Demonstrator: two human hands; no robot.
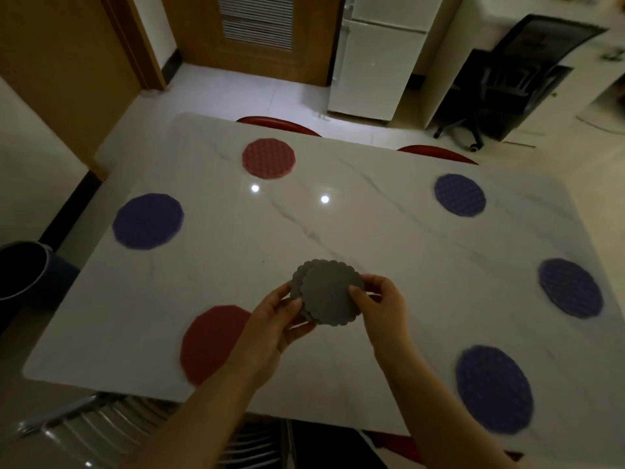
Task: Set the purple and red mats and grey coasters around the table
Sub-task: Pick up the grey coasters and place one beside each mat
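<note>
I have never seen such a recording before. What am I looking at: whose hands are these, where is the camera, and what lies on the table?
There is no machine here. A person works with two bare hands, and the single camera sits on the person's head, looking forward and down. That is why the arms enter from the bottom edge.

On the white table lie six round mats: four purple mats and two red mats, spread near its edges.

Above the table, the left hand holds a small stack of grey coasters, and the right hand pinches the edge of the top one. At least two coasters show. None lies on the table yet.
</note>
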